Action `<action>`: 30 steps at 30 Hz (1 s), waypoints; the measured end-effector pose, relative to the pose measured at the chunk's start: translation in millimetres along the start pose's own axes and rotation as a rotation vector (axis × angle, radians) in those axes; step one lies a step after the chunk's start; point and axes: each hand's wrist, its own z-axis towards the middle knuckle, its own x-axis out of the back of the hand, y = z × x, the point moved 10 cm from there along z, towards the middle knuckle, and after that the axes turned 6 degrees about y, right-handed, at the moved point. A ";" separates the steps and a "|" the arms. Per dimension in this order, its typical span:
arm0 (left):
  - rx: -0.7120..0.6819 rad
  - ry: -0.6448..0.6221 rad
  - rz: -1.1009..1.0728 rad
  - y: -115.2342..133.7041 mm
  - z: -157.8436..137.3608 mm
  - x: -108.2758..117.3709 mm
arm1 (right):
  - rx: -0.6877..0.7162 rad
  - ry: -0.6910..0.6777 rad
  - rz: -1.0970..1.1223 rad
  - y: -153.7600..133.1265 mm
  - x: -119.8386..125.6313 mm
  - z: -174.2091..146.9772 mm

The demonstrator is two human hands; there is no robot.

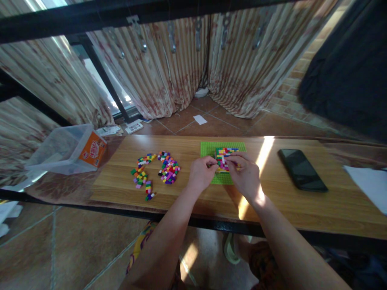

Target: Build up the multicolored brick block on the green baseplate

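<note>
A multicoloured block of toy building bricks stands on a bright green studded baseplate on the wooden board. At its left side is my left hand, thumb and forefinger pinched together at the block's edge. My right hand reaches over the block's right part, fingers closed in a pinch on or just above its top. Whatever either pinch holds is too small and too hidden to make out. Part of the block's right and front side is covered by my fingers.
Loose coloured bricks lie in a dense pile and a curved scatter to the left. A clear plastic bin with an orange label stands farther left. A black phone and white paper lie to the right.
</note>
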 end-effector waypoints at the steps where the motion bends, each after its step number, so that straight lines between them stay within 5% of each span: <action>1: 0.004 -0.007 -0.004 0.2 -0.1 0.0 | 0.002 -0.002 0.002 -0.1 -0.1 0.0; 16: 0.126 0.050 -0.043 -18.0 9.1 -4.9 | -0.004 0.016 0.012 -0.5 1.1 -0.8; 30: 0.058 0.110 -0.008 -1.8 1.6 0.4 | 0.002 0.008 0.000 -1.0 -1.6 -1.8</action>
